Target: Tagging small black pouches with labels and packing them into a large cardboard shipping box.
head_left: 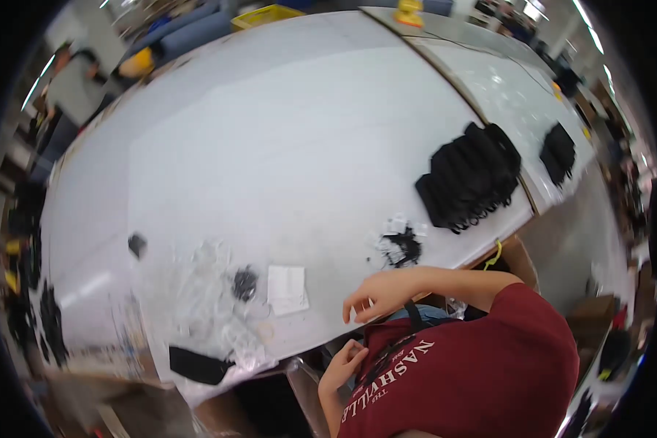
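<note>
My right hand (382, 296) hangs over the table's near edge, fingers loosely bent and apart, with nothing visible in it. Lower down, close to my shirt, is my left hand (344, 363); its fingers curl softly, the thumb stands away from them, and I see no object there. Just beyond the right hand lies a small heap of black strings and white tags (403, 247). A white paper sheet (287, 290) rests left of that hand, beside a bundle of thin black cords (244, 283). Clear plastic bags (215, 310) spread farther left.
Black fabric pouches (471, 175) are stacked at the right of the white table (270, 146). Another black stack (558, 153) sits beyond the table seam. One flat black piece (199, 364) lies at the near left edge. Cardboard boxes (120, 405) stand below. A person (77, 87) is at far left.
</note>
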`<action>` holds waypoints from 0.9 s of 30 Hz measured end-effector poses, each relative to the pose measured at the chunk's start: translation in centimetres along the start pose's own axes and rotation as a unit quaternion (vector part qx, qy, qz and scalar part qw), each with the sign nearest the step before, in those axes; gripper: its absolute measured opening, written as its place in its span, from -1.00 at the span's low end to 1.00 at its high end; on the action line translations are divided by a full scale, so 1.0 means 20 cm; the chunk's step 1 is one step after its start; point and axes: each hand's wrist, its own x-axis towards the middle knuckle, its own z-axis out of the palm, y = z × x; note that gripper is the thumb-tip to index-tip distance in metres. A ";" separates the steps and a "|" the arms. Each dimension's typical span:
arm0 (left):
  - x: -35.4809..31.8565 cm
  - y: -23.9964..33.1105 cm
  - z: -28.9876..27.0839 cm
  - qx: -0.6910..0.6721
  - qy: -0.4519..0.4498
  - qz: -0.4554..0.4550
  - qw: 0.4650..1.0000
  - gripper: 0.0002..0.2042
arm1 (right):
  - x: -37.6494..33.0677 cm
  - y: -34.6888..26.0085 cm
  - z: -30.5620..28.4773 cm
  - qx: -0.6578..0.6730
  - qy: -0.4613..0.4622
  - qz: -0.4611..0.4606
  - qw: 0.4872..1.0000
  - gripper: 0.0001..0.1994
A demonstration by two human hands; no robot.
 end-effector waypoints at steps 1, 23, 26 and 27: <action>0.10 0.17 0.04 0.003 -0.030 0.017 0.999 -0.80 | -0.17 0.03 -0.11 0.047 0.095 -0.005 0.994 -0.75; 1.30 1.23 0.93 0.172 -0.138 0.198 0.955 -0.65 | -1.48 0.84 -0.54 0.053 0.863 0.039 0.501 -0.72; 1.19 1.37 0.94 0.039 -0.030 0.267 0.963 -0.55 | -1.20 0.74 -0.45 0.289 0.772 -0.141 0.548 -0.68; 1.21 1.36 0.90 -0.002 0.007 0.261 0.965 -0.48 | -1.08 0.75 -0.40 0.330 0.750 -0.150 0.553 -0.66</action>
